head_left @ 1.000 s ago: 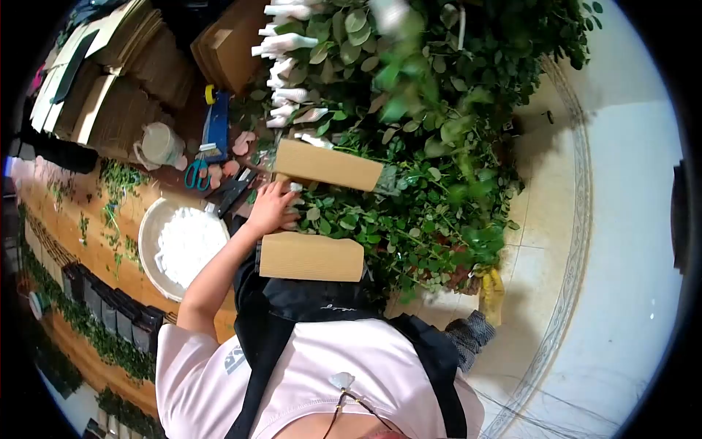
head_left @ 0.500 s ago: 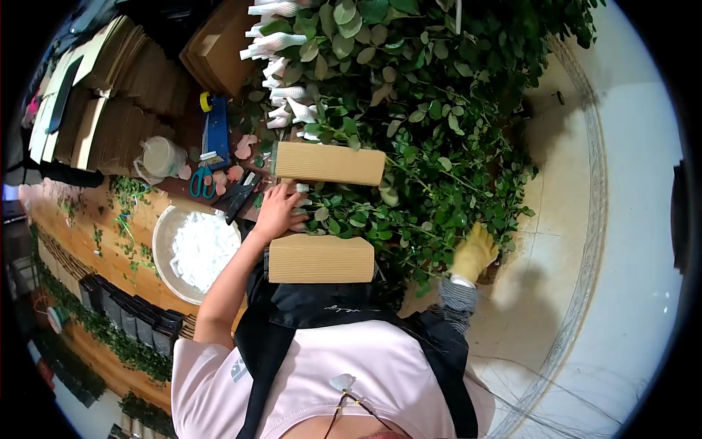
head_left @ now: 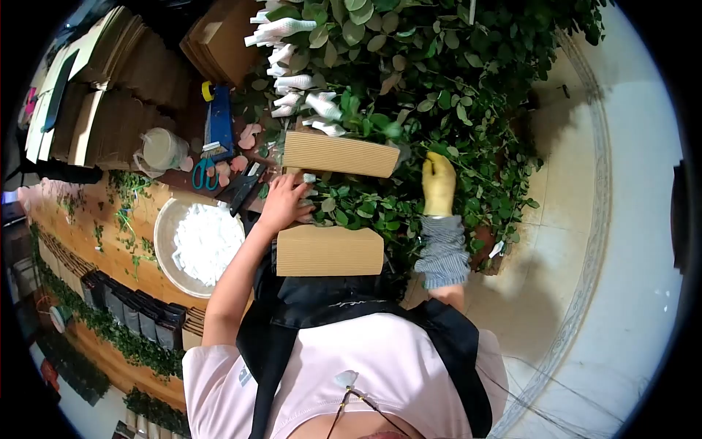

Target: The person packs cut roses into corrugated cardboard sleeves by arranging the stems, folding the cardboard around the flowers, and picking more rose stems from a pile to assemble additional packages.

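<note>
My bare left hand (head_left: 284, 203) lies at the left end of a row of leafy stems (head_left: 351, 208), fingers apart and slightly bent over it. Small white ends poke out beside its fingertips. Two corrugated cardboard pieces flank this row: the upper cardboard piece (head_left: 341, 154) lies slightly tilted, the lower cardboard piece (head_left: 329, 251) is close to my apron. My right hand (head_left: 439, 184), in a yellow glove, has its fingers curled among the foliage right of the upper piece, seemingly round a leafy stem; the fingertips are partly hidden. Above are flower heads in white mesh sleeves (head_left: 323, 106).
A white tub (head_left: 162, 252) of small white pieces stands left. Near it lie teal scissors (head_left: 205, 174), a black tool (head_left: 245, 189), a blue tape dispenser (head_left: 218, 124) and pink petals. A plastic cup (head_left: 161, 148) and stacked cardboard (head_left: 110, 132) are farther left.
My right hand has moved up and left, from the lower edge of the foliage to beside the upper cardboard piece. That piece now tilts more, and leaves above it blur. My left hand stays put.
</note>
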Tool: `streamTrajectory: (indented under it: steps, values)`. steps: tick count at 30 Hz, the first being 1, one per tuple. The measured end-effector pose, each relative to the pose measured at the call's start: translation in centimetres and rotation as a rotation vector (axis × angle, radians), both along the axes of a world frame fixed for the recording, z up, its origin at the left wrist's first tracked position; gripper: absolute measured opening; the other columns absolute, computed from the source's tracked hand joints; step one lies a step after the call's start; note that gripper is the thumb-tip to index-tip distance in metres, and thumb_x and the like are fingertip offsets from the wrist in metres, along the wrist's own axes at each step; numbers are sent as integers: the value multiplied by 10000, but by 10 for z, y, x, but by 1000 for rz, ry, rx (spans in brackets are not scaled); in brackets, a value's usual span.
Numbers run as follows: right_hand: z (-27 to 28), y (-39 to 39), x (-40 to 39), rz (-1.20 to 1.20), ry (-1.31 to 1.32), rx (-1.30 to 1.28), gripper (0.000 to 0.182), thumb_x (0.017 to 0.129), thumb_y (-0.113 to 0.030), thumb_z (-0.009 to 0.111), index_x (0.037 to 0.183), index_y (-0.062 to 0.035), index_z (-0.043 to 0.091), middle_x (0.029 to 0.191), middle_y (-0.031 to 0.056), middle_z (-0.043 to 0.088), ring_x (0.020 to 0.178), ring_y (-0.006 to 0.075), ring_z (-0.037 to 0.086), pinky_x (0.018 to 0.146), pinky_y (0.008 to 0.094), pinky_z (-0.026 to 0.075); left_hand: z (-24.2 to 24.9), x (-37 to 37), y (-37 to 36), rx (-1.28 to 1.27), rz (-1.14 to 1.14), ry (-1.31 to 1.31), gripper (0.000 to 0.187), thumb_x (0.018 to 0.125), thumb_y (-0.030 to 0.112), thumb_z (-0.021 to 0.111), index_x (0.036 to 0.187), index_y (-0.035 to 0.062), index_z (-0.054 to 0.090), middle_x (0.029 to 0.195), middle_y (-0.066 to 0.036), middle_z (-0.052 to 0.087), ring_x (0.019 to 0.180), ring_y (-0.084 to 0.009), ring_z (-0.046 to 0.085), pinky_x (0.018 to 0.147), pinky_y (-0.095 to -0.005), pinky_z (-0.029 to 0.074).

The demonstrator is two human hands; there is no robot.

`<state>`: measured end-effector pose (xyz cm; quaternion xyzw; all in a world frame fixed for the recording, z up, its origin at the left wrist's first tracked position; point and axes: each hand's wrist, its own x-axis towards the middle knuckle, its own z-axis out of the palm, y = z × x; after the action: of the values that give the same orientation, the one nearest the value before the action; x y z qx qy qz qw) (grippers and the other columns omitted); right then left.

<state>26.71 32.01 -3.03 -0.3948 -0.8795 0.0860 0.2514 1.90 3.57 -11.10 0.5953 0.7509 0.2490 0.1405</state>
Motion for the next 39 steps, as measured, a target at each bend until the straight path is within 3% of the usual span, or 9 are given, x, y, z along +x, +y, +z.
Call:
streamTrajectory:
  steps: [9, 15, 19, 21, 23, 29, 33, 35, 39]
  values:
    - [143, -50, 42, 77, 25, 110, 149, 751, -2, 674, 880, -41, 610, 883, 148, 635, 806, 323, 598, 772, 393, 511, -2, -1, 2, -64, -13, 29, 536, 739, 360, 782, 1186, 109, 626, 1201, -157, 528, 1176, -346, 486, 1017, -475, 369]
    - [41, -83, 16, 334, -344, 45, 116, 683, -39, 690, 776, -45, 621, 787, 130, 646, 789, 309, 634, 861, 424, 514, -4, -8, 4, 61, -31, 43, 508, 748, 318, 775, 1179, 98, 623, 1167, -167, 551, 1111, -364, 528, 980, -466, 408]
    - [-14, -104, 15, 260, -181, -254, 283, 829, -70, 641, 1101, 8, 636, 983, 196, 671, 916, 385, 622, 851, 458, 507, -17, -37, 10, 33, 418, -1219, 241, 917, 136, 614, 1104, -16, 621, 1017, -94, 654, 930, -154, 584, 816, -336, 493]
    - [-17, -110, 12, 272, -108, -589, 355, 866, -103, 632, 1209, -15, 606, 1058, 197, 668, 987, 390, 618, 873, 449, 512, -43, -54, 5, 85, 186, -1036, 219, 965, 155, 560, 1076, -25, 617, 1036, -89, 669, 913, -174, 604, 833, -323, 486]
    - [-32, -105, 18, 374, -248, -487, 480, 863, -170, 688, 1315, -73, 558, 1183, 200, 636, 1132, 385, 580, 967, 442, 483, -30, -38, 27, 244, 370, -1700, 226, 967, 186, 580, 1037, -26, 615, 963, -69, 681, 838, -204, 621, 832, -332, 485]
    - [-23, -110, 21, 477, -381, -474, 404, 818, -137, 721, 1204, -57, 631, 1318, 174, 591, 1267, 361, 512, 1081, 441, 423, -50, -22, 36, 257, 378, -697, 230, 954, 207, 618, 1005, -18, 622, 937, -83, 683, 871, -226, 647, 836, -358, 497]
    - [-14, -110, 32, 382, -121, -507, 315, 801, -7, 687, 1114, -26, 661, 1318, 170, 598, 1257, 344, 538, 1076, 408, 436, -59, -27, 30, 448, 450, -1432, 225, 896, 186, 683, 990, -13, 635, 898, -125, 681, 925, -272, 663, 845, -406, 501]
    - [45, -110, 31, 143, -196, -826, 379, 815, 48, 661, 1186, -28, 645, 1245, 149, 651, 1165, 272, 615, 1006, 334, 484, 9, -31, 16, -120, 249, -633, 246, 878, 192, 673, 1042, 12, 632, 1055, -166, 655, 1005, -341, 636, 863, -435, 500]
    - [88, -81, 68, 126, -313, -763, 395, 787, 74, 631, 1156, -60, 678, 1134, 165, 686, 1013, 273, 669, 875, 351, 528, 7, -26, -3, -77, -83, 52, 486, 873, 397, 665, 1292, 168, 576, 1344, -148, 512, 1260, -368, 449, 1040, -479, 379]
